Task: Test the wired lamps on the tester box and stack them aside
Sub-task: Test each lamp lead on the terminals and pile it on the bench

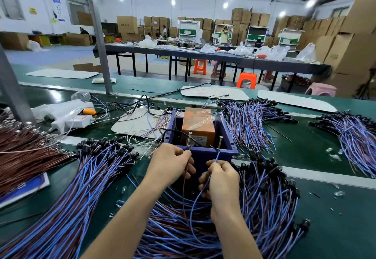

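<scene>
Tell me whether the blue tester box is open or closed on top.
Open. The blue tester box has no lid, and the orange unit inside shows from above.

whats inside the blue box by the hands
Inside the blue box sits an orange block wrapped in clear tape, with a black cable beside it. Two screws stand at the near wall. The box floor is hidden.

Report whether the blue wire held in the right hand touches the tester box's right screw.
Touching. The head view shows the blue wire rising from the right hand and its tip meeting the right screw, no gap.
</scene>
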The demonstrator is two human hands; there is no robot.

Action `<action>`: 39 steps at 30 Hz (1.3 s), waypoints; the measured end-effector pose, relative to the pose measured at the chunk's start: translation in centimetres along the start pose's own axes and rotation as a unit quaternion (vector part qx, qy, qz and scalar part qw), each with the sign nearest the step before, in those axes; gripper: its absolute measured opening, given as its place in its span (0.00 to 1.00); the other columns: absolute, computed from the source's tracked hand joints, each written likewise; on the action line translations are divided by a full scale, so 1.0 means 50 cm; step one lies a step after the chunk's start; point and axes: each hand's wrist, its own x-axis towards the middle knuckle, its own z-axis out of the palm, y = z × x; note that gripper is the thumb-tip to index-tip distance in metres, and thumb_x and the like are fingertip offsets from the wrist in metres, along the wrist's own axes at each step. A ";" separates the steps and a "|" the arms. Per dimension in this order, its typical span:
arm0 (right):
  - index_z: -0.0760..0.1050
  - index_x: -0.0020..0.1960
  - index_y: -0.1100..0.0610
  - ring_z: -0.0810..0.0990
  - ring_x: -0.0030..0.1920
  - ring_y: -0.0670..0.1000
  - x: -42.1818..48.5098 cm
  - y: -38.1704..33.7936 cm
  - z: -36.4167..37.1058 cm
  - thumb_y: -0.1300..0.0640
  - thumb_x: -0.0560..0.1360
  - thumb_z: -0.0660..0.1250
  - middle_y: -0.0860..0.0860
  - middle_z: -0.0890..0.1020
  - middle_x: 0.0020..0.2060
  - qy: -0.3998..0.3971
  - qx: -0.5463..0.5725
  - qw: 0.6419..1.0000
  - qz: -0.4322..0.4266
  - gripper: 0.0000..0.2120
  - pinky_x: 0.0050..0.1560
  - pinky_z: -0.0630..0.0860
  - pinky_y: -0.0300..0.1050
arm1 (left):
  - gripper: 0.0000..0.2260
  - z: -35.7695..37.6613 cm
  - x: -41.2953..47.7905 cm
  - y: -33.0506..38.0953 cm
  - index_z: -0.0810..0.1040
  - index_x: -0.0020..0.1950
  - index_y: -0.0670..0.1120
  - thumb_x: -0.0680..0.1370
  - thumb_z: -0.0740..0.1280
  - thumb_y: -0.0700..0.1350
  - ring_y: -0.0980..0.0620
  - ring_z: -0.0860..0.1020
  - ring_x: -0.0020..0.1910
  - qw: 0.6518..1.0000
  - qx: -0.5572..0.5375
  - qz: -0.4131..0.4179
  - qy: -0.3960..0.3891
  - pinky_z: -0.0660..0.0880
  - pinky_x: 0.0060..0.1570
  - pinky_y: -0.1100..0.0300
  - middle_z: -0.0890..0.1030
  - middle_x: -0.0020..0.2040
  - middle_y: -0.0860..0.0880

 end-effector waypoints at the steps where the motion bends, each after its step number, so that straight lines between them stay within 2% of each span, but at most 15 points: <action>1: 0.73 0.46 0.58 0.71 0.21 0.47 0.000 0.000 -0.001 0.63 0.79 0.56 0.49 0.75 0.21 0.001 0.000 1.000 -0.002 0.08 0.23 0.65 0.41 | 0.15 0.000 -0.001 0.000 0.82 0.34 0.43 0.78 0.63 0.44 0.53 0.80 0.25 1.000 0.000 0.001 0.001 0.72 0.30 0.65 0.83 0.29 0.48; 8: 0.75 0.44 0.59 0.70 0.23 0.48 -0.001 0.002 -0.002 0.64 0.78 0.56 0.49 0.73 0.20 0.035 0.014 0.999 -0.035 0.10 0.23 0.66 0.40 | 0.12 0.001 -0.004 0.003 0.81 0.36 0.45 0.78 0.63 0.43 0.53 0.80 0.25 1.000 0.008 0.010 0.011 0.74 0.32 0.63 0.83 0.30 0.50; 11: 0.75 0.43 0.59 0.67 0.21 0.47 0.001 0.007 0.000 0.63 0.79 0.56 0.47 0.70 0.18 0.063 0.032 0.996 -0.047 0.11 0.24 0.64 0.42 | 0.11 -0.001 -0.005 0.004 0.81 0.37 0.46 0.78 0.64 0.42 0.53 0.81 0.26 1.000 0.012 0.013 0.009 0.73 0.32 0.65 0.83 0.30 0.51; 14: 0.77 0.39 0.55 0.63 0.23 0.48 0.003 0.015 0.001 0.60 0.80 0.58 0.45 0.67 0.19 0.098 0.030 0.992 -0.069 0.14 0.27 0.61 0.45 | 0.11 -0.003 -0.005 0.005 0.81 0.37 0.46 0.77 0.63 0.42 0.54 0.81 0.26 1.000 0.017 0.015 0.007 0.72 0.31 0.65 0.83 0.30 0.51; 17: 0.79 0.38 0.53 0.61 0.21 0.47 0.003 0.020 0.002 0.53 0.81 0.59 0.43 0.65 0.17 0.131 0.013 0.987 -0.090 0.16 0.26 0.60 0.42 | 0.11 -0.006 -0.006 0.006 0.82 0.37 0.45 0.77 0.64 0.41 0.54 0.80 0.25 1.000 0.016 0.015 0.008 0.74 0.32 0.64 0.83 0.30 0.51; 22: 0.78 0.37 0.51 0.62 0.22 0.47 0.004 0.021 -0.001 0.52 0.81 0.59 0.46 0.67 0.21 0.167 0.015 0.979 -0.111 0.16 0.25 0.61 0.42 | 0.11 -0.009 -0.006 0.009 0.82 0.36 0.44 0.77 0.63 0.41 0.55 0.79 0.25 1.000 0.013 0.011 0.002 0.74 0.33 0.64 0.83 0.30 0.49; 28: 0.78 0.38 0.52 0.62 0.19 0.43 0.013 0.023 -0.008 0.53 0.80 0.60 0.43 0.66 0.18 0.142 -0.018 0.984 -0.108 0.14 0.22 0.60 0.38 | 0.12 -0.009 -0.009 0.009 0.81 0.35 0.43 0.77 0.63 0.40 0.55 0.78 0.24 1.000 0.010 0.011 0.004 0.75 0.33 0.64 0.83 0.29 0.49; 33: 0.79 0.37 0.51 0.66 0.25 0.49 0.018 0.028 -0.010 0.54 0.80 0.61 0.48 0.69 0.23 0.129 -0.027 0.984 -0.117 0.14 0.32 0.63 0.44 | 0.13 -0.013 -0.010 0.013 0.82 0.33 0.44 0.76 0.64 0.41 0.55 0.79 0.25 1.000 0.024 0.010 0.010 0.77 0.37 0.61 0.83 0.29 0.49; 39: 0.79 0.39 0.51 0.65 0.24 0.48 0.024 0.033 -0.010 0.54 0.80 0.61 0.47 0.68 0.22 0.127 -0.027 0.985 -0.115 0.14 0.30 0.63 0.43 | 0.13 -0.016 -0.010 0.013 0.82 0.33 0.44 0.76 0.63 0.41 0.54 0.80 0.25 0.999 0.032 0.004 0.004 0.79 0.40 0.59 0.83 0.29 0.49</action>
